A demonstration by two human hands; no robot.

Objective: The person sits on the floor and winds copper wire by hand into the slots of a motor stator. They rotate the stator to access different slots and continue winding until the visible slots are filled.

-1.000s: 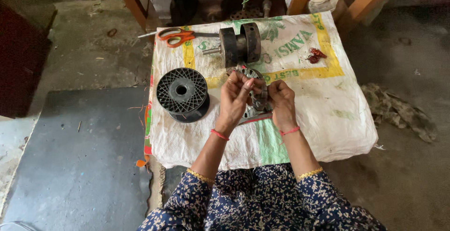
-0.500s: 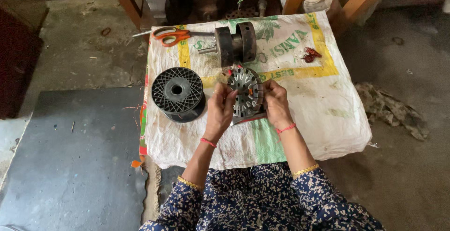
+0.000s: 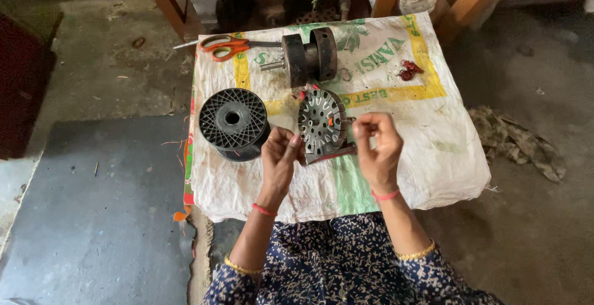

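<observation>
The slotted round metal core point(image 3: 322, 121) stands tilted on edge between the two hands, its lower rim resting on the sack-covered worktop point(image 3: 433, 156), and touches neither palm firmly. The left hand point(image 3: 278, 156) is just beside its left rim, fingers curled and lightly pinched together, at most brushing the edge. The right hand point(image 3: 376, 144) is to the core's right, thumb and forefinger pinched as if on something very fine; whether a wire runs there I cannot tell.

Propped so loosely, the core could tip flat or roll off its edge, likely if either hand pulls sideways.

Left of the left hand lies a black plastic spool point(image 3: 233, 121). Beyond both hands sit a dark motor part point(image 3: 310, 56) and orange-handled scissors point(image 3: 224, 46), near enough to snag a sleeve.
</observation>
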